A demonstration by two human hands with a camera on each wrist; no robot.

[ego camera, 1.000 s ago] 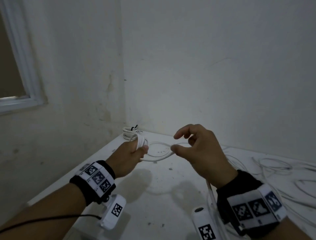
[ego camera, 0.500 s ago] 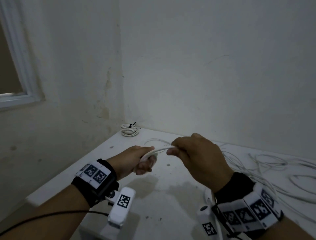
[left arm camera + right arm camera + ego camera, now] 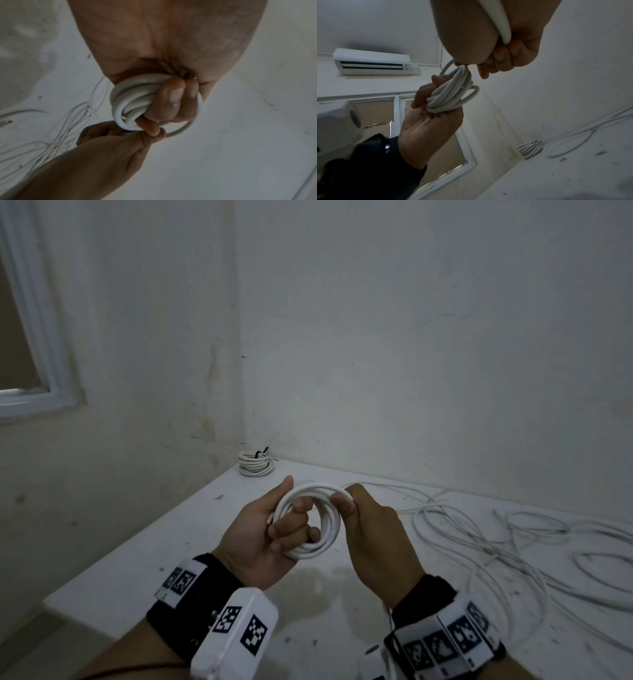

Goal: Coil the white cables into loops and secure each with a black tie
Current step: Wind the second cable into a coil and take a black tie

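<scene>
A white cable coil [image 3: 327, 529] of several loops hangs above the white table [image 3: 144, 546]. My left hand [image 3: 274, 529] grips it, fingers curled through the ring. The same coil [image 3: 130, 102] fills that hand in the left wrist view, and the coil [image 3: 453, 93] shows again in the right wrist view. My right hand [image 3: 346, 503] pinches the coil's upper right edge, and a stretch of cable [image 3: 498, 20] runs back through its palm. A finished coil [image 3: 255, 463] bound with a black tie [image 3: 262, 453] lies in the far corner. No loose tie is visible.
Loose white cables [image 3: 479, 539] sprawl over the right half of the table. Walls close the table on the left and far sides. A window [image 3: 20, 337] is on the left wall, and an air conditioner [image 3: 373, 63] hangs high above it.
My hands have come nearer to me and higher. The single loop stretched between them has become a round coil of several turns in my left hand, with my right hand now at its rim.
</scene>
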